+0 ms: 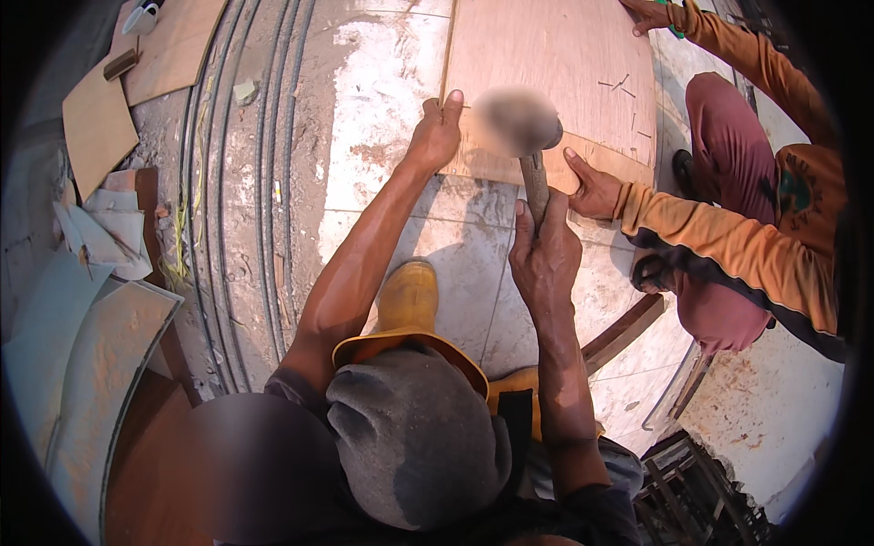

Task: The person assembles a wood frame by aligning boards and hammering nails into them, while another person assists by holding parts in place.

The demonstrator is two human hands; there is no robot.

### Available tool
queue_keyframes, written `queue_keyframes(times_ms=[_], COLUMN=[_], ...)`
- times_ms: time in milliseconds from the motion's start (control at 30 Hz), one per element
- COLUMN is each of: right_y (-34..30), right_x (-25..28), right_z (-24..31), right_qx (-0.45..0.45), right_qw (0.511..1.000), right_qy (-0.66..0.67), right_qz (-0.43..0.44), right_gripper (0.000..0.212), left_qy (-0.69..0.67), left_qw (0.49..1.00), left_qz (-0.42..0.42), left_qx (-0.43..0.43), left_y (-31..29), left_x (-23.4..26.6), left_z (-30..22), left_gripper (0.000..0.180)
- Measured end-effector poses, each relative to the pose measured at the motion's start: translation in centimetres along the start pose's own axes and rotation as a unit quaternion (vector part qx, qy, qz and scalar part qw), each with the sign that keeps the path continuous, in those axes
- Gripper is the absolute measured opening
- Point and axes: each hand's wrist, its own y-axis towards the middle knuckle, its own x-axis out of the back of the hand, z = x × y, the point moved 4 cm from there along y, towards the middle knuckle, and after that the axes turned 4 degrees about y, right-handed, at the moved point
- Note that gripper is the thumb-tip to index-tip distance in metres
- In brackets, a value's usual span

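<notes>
Plywood board (546,45) is laid flat on tiled floor (455,241), ahead of the worker, top centre of view. Near-L corner of board is held by L hand (439,132), thumb up at the edge, fingers curled; how far they go under can't be told. Hammer (534,182) is gripped in R hand (548,250), fingers wrapped round handle, thumb along it; head is held over near part of board but blurred, so contact w/ board can't be told. A few nails (622,86) are scattered on board, R side. Near edge is steadied by co-worker's hand (594,188), R of hammer. Steel bars (271,118) are lined up on ground, L side. Yellow boot (408,296) is planted b/w forearms.
</notes>
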Motion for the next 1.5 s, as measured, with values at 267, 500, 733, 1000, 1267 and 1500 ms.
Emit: queue_keyframes(times_ms=[267,500,733,1000,1267,1500], right_y=[0.6,0.7,0.0,0.5,0.5,0.6], right_x=[2.5,-0.2,1.2,0.2,-0.9,1.2], right_z=[2.1,0.0,1.2,-0.7,-1.1,1.2], right_qx=[0.029,-0.017,-0.026,-0.033,-0.039,-0.021], right_qw=[0.994,0.993,0.999,0.999,0.994,0.998], right_qy=[0.090,-0.086,0.047,0.010,-0.058,0.058], right_qz=[-0.058,0.080,0.000,0.026,0.088,-0.023], right_gripper=[0.025,0.023,0.025,0.022,0.024,0.023], left_qy=[-0.006,-0.004,-0.032,0.000,-0.014,-0.014], left_qw=[1.000,1.000,0.998,0.999,1.000,1.000], left_qz=[0.003,-0.014,-0.003,-0.016,-0.023,-0.024], left_qx=[0.015,0.005,0.048,0.032,0.013,0.014], left_y=[0.0,0.2,-0.3,-0.3,-0.3,-0.2], left_x=[0.2,-0.4,0.1,0.0,0.0,0.1], left_z=[0.3,0.1,-0.1,-0.1,-0.9,-1.0], left_gripper=[0.090,0.091,0.091,0.091,0.092,0.091])
